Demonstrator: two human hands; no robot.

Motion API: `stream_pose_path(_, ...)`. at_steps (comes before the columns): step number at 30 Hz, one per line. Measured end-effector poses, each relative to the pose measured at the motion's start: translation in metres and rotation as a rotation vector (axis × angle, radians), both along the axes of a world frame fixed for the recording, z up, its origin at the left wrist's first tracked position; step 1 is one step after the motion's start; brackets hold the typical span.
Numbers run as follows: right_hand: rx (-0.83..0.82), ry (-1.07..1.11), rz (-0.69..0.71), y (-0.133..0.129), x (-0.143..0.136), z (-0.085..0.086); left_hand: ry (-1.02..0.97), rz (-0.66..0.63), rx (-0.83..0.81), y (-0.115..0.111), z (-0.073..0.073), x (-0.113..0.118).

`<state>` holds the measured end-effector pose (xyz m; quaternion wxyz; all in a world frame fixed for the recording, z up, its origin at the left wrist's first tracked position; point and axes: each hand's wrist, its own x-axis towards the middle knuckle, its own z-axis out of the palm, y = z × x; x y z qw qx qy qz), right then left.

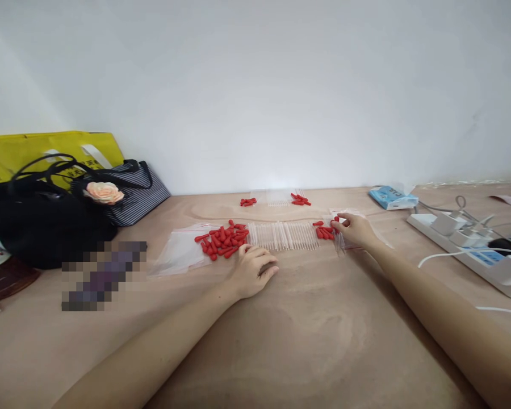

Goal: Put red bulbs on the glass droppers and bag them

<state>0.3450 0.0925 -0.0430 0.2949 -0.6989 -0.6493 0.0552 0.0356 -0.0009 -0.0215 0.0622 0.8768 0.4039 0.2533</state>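
Note:
My left hand [254,270] rests on the table with its fingers loosely bent and holds nothing. Its fingertips lie beside a pile of red rubber dropper bulbs [223,241]. A row of thin clear dropper tubes [283,236] runs across the middle, between my hands. At the row's right end, my right hand [355,228] pinches a red rubber bulb [336,220] between thumb and fingers. A smaller group of red bulbs [324,233] lies just left of that hand. Clear plastic bags [377,234] lie partly under it, with several tubes near the fingertips.
Clear zip bags [176,250] lie left of the bulb pile. More tubes [276,197] and red bulbs [301,199] sit near the wall. A tissue pack [392,197] and a power strip [472,250] with cables are right; a black bag [46,221] and striped bag [136,199] are left.

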Motion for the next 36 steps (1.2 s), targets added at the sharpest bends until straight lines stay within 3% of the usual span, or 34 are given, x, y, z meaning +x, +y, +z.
stream_pose_path(7,0.021,-0.158,-0.054,-0.001,-0.005,0.005,0.002,0.001,-0.03,0.0,0.0,0.0)
stream_pose_path(15,0.02,-0.312,0.237,0.016,-0.029,0.016,0.01,0.015,-0.027,0.001,0.0,-0.001)
stream_pose_path(24,0.056,-0.331,0.311,0.019,-0.043,0.027,0.03,0.03,-0.008,-0.001,-0.001,-0.001)
stream_pose_path(28,0.13,-0.285,0.372,-0.003,-0.057,0.033,0.032,0.244,0.062,0.005,0.003,-0.002)
stream_pose_path(31,0.22,-0.222,0.615,-0.037,-0.073,0.03,0.071,0.452,0.117,0.018,0.013,0.002)
stream_pose_path(34,0.186,-0.248,0.815,-0.069,-0.087,0.022,0.112,0.535,0.104,0.034,0.02,0.014)
stream_pose_path(36,0.164,-0.217,0.862,-0.082,-0.093,0.017,0.146,0.553,0.057,0.045,0.021,0.024)
